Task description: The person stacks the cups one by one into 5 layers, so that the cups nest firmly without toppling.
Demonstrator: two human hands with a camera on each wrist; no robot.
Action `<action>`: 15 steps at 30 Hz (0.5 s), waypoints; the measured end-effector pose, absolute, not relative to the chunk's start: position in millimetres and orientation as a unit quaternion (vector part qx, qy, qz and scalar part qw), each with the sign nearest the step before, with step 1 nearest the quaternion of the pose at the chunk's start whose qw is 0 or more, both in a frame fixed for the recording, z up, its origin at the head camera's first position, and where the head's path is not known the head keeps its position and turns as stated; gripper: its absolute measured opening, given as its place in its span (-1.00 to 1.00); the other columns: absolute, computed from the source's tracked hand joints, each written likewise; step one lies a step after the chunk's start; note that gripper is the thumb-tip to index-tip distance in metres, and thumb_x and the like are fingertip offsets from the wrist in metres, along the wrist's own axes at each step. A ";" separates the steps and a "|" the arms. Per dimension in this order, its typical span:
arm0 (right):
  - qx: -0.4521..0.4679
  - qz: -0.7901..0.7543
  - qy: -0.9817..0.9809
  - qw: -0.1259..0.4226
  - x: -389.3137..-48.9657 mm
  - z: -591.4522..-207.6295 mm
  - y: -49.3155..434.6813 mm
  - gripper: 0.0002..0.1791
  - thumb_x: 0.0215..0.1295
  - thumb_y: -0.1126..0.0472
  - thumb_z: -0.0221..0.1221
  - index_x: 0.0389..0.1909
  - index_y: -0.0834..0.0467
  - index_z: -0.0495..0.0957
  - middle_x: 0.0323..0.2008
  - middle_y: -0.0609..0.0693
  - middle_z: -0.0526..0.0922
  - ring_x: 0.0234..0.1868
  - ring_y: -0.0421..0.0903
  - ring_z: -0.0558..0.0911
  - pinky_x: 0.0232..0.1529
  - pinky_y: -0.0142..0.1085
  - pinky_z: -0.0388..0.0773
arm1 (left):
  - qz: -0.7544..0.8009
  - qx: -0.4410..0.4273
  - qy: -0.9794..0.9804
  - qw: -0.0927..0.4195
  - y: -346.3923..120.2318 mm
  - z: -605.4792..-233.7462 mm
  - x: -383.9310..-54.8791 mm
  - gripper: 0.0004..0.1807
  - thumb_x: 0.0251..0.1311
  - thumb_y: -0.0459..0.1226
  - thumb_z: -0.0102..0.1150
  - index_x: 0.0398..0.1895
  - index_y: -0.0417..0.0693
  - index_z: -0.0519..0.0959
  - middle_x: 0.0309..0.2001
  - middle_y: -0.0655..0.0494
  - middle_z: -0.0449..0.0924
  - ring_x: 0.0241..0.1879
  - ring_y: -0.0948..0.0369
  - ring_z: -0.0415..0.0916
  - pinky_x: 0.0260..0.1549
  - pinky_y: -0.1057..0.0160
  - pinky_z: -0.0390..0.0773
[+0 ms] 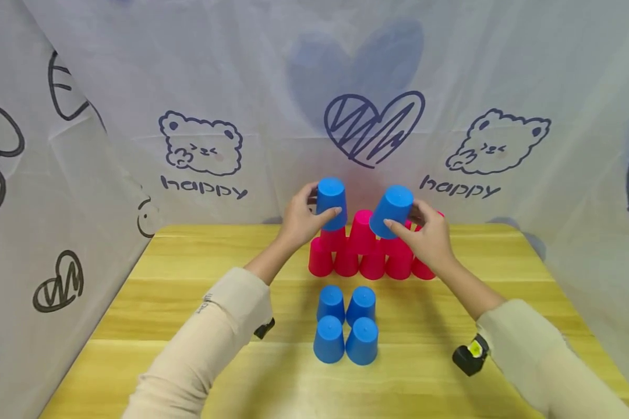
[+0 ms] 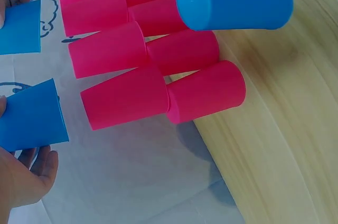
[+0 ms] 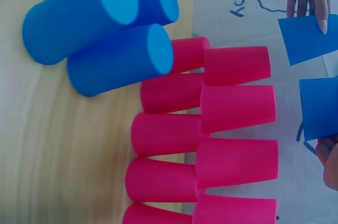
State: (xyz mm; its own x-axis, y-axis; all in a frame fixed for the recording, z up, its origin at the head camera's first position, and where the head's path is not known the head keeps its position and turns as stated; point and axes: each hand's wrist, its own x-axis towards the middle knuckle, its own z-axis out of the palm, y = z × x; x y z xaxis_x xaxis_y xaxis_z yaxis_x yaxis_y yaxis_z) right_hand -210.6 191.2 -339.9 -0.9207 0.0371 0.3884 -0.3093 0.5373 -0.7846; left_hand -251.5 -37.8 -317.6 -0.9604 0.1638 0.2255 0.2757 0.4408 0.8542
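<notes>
My left hand (image 1: 303, 216) grips an upside-down blue cup (image 1: 330, 195) by its sides, thumb across the front. To its right, my right hand (image 1: 431, 235) holds a second blue cup (image 1: 395, 203), which leans a little. Both cups are raised in front of the wall, overlapping the upper part of a stack of pink cups (image 1: 372, 266) in the head view. In the left wrist view the left hand (image 2: 29, 182) is wrapped round its cup (image 2: 31, 121). The right wrist view shows the right hand (image 3: 331, 163) at the edge, partly cut off, on its cup (image 3: 321, 105).
Several blue cups (image 1: 329, 343) stand upside down in two rows of two, nearer than the pink stack. The pink cups form two tiers along the back of the wooden table (image 1: 188, 326). Behind hangs a white cloth (image 1: 272, 70) with bear and heart drawings.
</notes>
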 end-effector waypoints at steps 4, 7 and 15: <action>0.068 0.485 -0.851 0.190 -221.7 -335.8 189.6 -0.37 0.15 0.14 0.26 0.22 0.26 0.31 0.11 0.26 0.50 0.10 0.20 0.51 0.13 0.05 0.45 | -0.513 -0.129 -0.846 0.063 -32.0 -316.3 -257.0 -0.35 0.11 -0.24 0.26 0.27 -0.16 0.27 0.15 -0.13 0.44 0.12 -0.04 0.42 0.08 0.01 0.50; 0.057 0.490 -0.848 0.194 -229.7 -334.7 189.2 -0.37 0.16 0.12 0.26 0.22 0.25 0.32 0.13 0.26 0.49 0.14 0.20 0.49 0.16 0.04 0.43 | -0.517 -0.124 -0.845 0.066 -26.9 -316.2 -259.9 -0.35 0.12 -0.24 0.25 0.28 -0.14 0.27 0.15 -0.12 0.44 0.13 -0.03 0.42 0.08 0.01 0.50; 0.012 0.502 -0.844 0.190 -241.4 -337.6 189.5 -0.37 0.19 0.10 0.23 0.22 0.27 0.31 0.12 0.29 0.49 0.14 0.21 0.49 0.16 0.00 0.43 | -0.526 -0.123 -0.839 0.067 -13.0 -314.8 -265.4 -0.35 0.13 -0.24 0.24 0.29 -0.12 0.27 0.17 -0.09 0.44 0.15 -0.01 0.41 0.09 0.04 0.49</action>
State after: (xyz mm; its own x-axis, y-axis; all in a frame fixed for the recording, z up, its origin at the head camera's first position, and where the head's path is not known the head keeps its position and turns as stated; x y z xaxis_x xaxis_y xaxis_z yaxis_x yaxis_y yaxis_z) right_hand -241.4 189.5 -337.6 -0.9275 0.1711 0.3323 -0.2103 0.4961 -0.8424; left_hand -265.4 -13.0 -314.8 -0.9610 0.1358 0.2407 0.2759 0.4171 0.8660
